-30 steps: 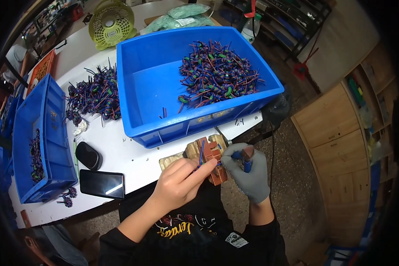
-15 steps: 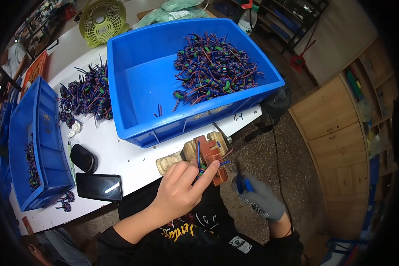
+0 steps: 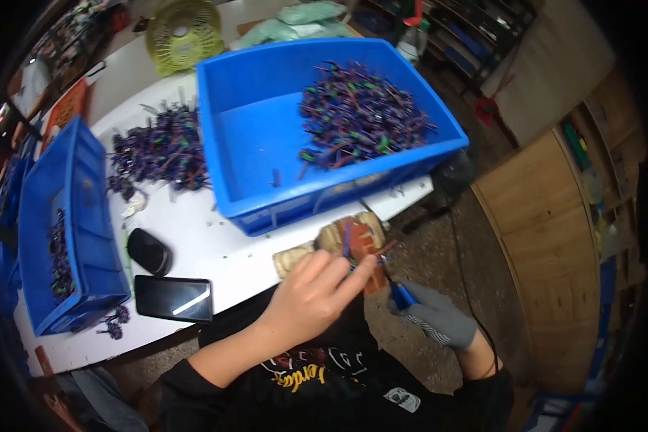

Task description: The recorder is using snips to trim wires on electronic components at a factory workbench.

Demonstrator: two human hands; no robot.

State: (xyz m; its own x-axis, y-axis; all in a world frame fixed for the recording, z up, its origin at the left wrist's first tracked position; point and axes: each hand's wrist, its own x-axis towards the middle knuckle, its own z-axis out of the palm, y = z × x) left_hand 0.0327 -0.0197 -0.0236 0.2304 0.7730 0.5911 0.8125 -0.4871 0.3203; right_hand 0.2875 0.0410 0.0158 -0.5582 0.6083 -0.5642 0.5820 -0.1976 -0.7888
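Note:
My bare left hand has its fingers closed on a small coil of coloured wire, against a reddish-brown block at the table's front edge. The index finger stretches along the wire ends, and the hand hides most of the coil. A reddish wire end sticks out past the fingertip. In a grey glove, my right hand grips blue-handled pliers just right of the block. Their dark jaws are blurred and point up towards the wire ends; I cannot tell whether they touch.
A large blue bin holds a heap of wire coils; more coils lie beside it. Another blue bin stands left. A phone and a black rounded object lie near the front edge. A dark cable hangs at right.
My right hand has brought the pliers up and closer to the wire ends. My left hand stays at the block. The whole view has shifted a little and blurred.

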